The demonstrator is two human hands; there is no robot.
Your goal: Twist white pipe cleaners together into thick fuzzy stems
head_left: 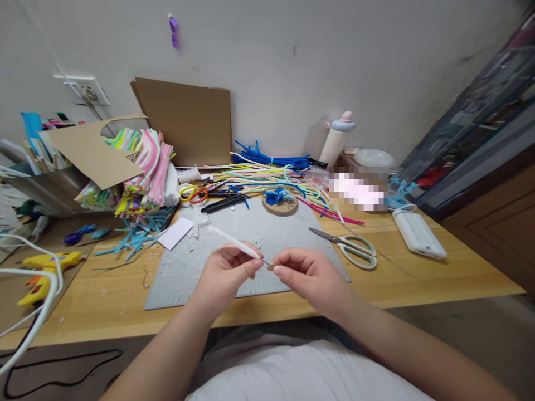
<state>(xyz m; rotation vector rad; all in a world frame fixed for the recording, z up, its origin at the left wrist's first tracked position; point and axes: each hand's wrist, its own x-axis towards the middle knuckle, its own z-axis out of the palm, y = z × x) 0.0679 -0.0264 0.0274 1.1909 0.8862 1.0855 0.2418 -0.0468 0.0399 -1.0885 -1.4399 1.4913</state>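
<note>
My left hand [228, 273] is closed around the near end of a white pipe cleaner [228, 238], which slants up and to the left over the grey cutting mat [267, 223]. My right hand [305, 273] pinches the thin bare wire tip sticking out of that end. Both hands hover just above the mat's front edge, almost touching each other.
Pale green scissors [353, 248] lie right of the mat and a white power bank [418, 234] further right. Piles of coloured pipe cleaners [142, 167], cardboard [188, 120], a wooden disc with blue fuzz [280, 201] and a bottle [336, 139] stand behind. A yellow glue gun [45, 273] lies left.
</note>
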